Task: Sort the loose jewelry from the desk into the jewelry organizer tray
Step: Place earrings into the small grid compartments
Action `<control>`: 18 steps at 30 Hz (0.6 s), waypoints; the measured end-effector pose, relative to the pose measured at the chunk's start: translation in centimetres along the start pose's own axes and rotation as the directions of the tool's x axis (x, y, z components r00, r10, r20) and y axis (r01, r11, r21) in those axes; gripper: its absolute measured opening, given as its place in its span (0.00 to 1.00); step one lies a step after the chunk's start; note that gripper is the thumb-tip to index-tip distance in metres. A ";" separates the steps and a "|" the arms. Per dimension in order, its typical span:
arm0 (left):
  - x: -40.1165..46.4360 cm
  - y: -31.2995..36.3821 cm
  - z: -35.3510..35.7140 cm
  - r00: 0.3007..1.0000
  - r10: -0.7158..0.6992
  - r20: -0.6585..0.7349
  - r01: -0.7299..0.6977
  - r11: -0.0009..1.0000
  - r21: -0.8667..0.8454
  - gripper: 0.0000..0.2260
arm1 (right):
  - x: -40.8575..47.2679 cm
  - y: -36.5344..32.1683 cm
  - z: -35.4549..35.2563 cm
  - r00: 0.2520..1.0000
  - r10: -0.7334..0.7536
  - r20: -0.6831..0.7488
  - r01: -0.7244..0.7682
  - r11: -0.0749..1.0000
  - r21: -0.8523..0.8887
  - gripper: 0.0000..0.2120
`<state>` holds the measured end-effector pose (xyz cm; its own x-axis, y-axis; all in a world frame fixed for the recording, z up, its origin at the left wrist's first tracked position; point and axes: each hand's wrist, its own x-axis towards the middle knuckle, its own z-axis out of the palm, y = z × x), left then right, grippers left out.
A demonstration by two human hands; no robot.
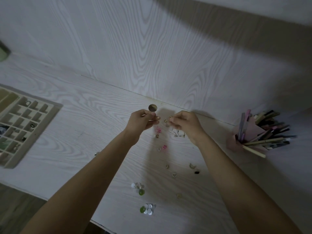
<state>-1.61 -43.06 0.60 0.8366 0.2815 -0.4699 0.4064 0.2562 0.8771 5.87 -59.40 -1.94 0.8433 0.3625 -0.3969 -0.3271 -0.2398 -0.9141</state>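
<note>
My left hand is raised over the white desk with curled fingers that pinch a small gold earring. My right hand is beside it and pinches another small gold piece. Below the hands lie loose pieces: two pink bow earrings, hook earrings, small gold studs, a black stud, and two white flower earrings with green beads. The beige jewelry organizer tray sits at the far left, with several compartments holding items.
A pink pen holder full of pens and pencils stands at the right. A round cable hole is in the desk just beyond my left hand. A wood-grain wall panel rises behind the desk. The desk's front edge runs at lower left.
</note>
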 end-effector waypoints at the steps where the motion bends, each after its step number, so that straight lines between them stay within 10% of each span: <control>1: -0.3 0.2 -0.2 1.000 -0.007 0.003 0.008 1.000 -0.030 0.07 | -0.6 -0.4 0.2 1.000 0.013 0.025 -0.016 0.989 0.144 0.05; 8: -2.6 1.9 -2.6 1.000 0.012 -0.007 -0.012 0.997 -0.076 0.06 | -2.9 -3.0 3.6 0.972 0.126 0.198 -0.219 0.796 0.565 0.12; 18: -5.9 4.1 -11.9 0.992 0.038 -0.117 -0.046 0.997 -0.061 0.05 | -3.7 -7.0 14.0 0.937 0.108 0.332 -0.161 0.978 0.136 0.08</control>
<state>-9.29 -32.64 5.80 0.8028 0.3973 -0.4445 0.3448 0.2989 0.8898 -0.93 -46.41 4.79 0.6132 0.6126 -0.4988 -0.5135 -0.1707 -0.8409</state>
